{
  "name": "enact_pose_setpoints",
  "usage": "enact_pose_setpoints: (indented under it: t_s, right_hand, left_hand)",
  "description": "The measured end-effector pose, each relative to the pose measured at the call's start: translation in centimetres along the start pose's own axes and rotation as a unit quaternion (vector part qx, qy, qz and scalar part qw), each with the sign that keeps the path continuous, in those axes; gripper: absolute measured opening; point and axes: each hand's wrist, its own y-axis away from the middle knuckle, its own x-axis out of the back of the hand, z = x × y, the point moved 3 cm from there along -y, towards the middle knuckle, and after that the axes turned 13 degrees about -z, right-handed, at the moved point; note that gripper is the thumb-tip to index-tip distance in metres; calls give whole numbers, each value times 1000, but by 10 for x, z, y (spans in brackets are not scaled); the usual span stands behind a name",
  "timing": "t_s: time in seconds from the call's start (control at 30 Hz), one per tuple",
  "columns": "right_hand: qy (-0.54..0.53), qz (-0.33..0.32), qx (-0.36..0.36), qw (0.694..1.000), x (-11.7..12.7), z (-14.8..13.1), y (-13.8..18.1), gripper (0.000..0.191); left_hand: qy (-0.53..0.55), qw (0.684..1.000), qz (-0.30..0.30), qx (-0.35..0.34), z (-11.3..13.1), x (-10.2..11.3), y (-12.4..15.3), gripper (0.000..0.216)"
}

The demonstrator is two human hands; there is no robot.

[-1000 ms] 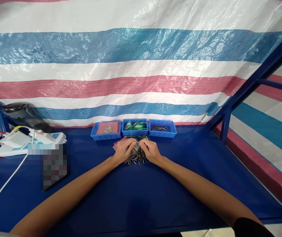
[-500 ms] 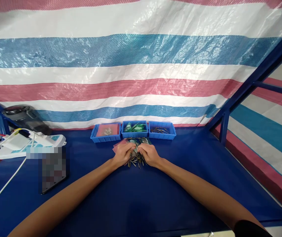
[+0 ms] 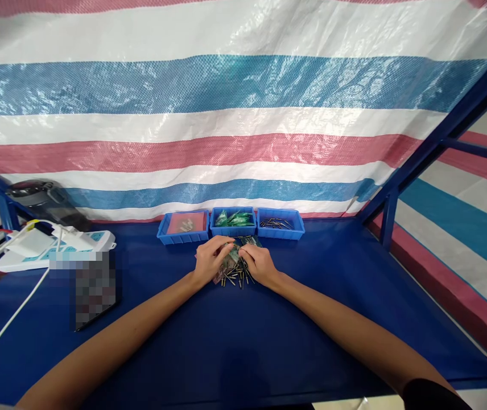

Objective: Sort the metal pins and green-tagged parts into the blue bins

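Thin dark and brass-coloured metal pieces, like small drill bits (image 3: 240, 277), lie in a loose pile on the blue table. My left hand (image 3: 209, 260) arches over the pile's left side, thumb and fingers apart, with no held thing visible. On the pile's other side, my right hand (image 3: 260, 263) has its thumb and fingers pressed together; what they pinch is too small to make out. Between both hands sits a crumpled, see-through plastic bag (image 3: 231, 260), partly covered by the left hand. Behind the right fingers lies a greenish packet (image 3: 251, 241).
Three blue bins line the back: one with a pink sheet and pale pieces (image 3: 184, 223), one with green packets (image 3: 232, 219), one with thin metal pieces (image 3: 277, 224). At left are a power strip (image 3: 94, 244), white cables, a dark bottle (image 3: 51, 202) and a blurred-out dark device (image 3: 95, 296).
My left fingers have loosened from their pinch and spread, lifting slightly, with the hand covering more of the pink bag. My right hand stays nearly in place. The view has shifted slightly.
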Motion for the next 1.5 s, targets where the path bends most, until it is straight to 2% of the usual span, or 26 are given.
enact_pose_setpoints:
  t_s: [0.13, 0.27, 0.33, 0.53, 0.7, 0.8, 0.9, 1.03, 1.27, 1.37, 1.5]
  right_hand:
    - [23, -32, 12, 999, -3, -1, -1, 31]
    - [45, -51, 15, 998, -4, -3, -2, 33]
    - [49, -49, 14, 998, -4, -4, -1, 35]
    - [22, -3, -11, 1000, -1, -2, 1, 41]
    - [-1, 31, -15, 999, 3, -3, 1, 31]
    - [-28, 38, -11, 999, 3, -2, 1, 19]
    - [-35, 24, 10, 999, 1, -2, 1, 22]
    - [-15, 24, 35, 999, 0, -2, 0, 20]
    - [-48, 90, -12, 995, 7, -3, 1, 20]
    - [-55, 92, -17, 994, 8, -4, 1, 21]
    - [-46, 74, -23, 996, 7, -4, 0, 24]
  left_hand:
    - [-2, 998, -9, -59, 5, 0, -1, 15]
    - [-16, 997, 4, -77, 10, 0, -1, 12]
    - [-18, 997, 7, -69, 10, 1, 0, 12]
    - [19, 999, 12, 29, -1, 1, 6, 19]
    - [-25, 1000, 4, -8, -2, -1, 4, 21]
    - [4, 1000, 14, 8, -6, -4, 4, 20]
    - [28, 999, 9, 22, -11, -8, 6, 22]
    - [20, 1000, 11, 4, -9, -8, 6, 22]
    - [-22, 999, -44, -3, 2, -4, -3, 17]
    - [-15, 998, -49, -22, 4, -5, -5, 16]
    - [-7, 999, -27, -38, 3, -5, -3, 16]
